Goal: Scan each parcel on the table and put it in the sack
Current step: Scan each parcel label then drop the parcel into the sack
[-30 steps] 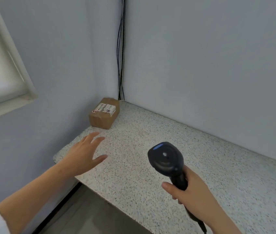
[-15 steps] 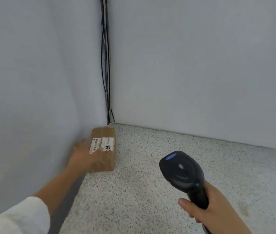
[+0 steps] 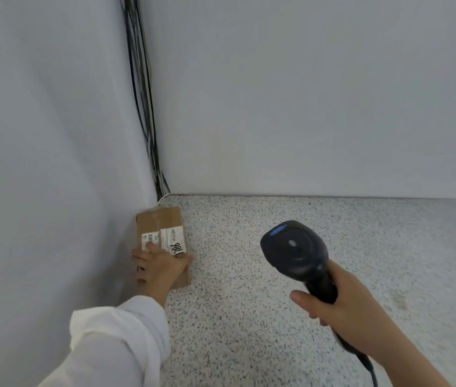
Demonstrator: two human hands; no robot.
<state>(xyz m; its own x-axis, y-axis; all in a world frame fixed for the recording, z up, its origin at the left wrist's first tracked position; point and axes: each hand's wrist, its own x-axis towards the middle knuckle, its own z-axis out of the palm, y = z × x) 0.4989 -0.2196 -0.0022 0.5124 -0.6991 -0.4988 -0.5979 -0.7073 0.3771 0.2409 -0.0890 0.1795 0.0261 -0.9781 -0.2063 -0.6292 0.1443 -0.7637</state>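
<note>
The parcel lies flat on the table, long axis running away from the person. The wall is against its left side, and the cables come down just behind its far end. The label faces up on its near half. The left hand grips the parcel's near end: thumb on the right edge, fingers curled over the top and left side, one fingertip resting on the label's left part. The right hand is to the right of the parcel, well apart, its grip closed round the handle of the scanner. The scanner's window is turned away from the camera. The left hand is the nearer one. The scan probably requires the fingertip off the label and the scanner aimed left at the parcel. The sack is not in view.
</note>
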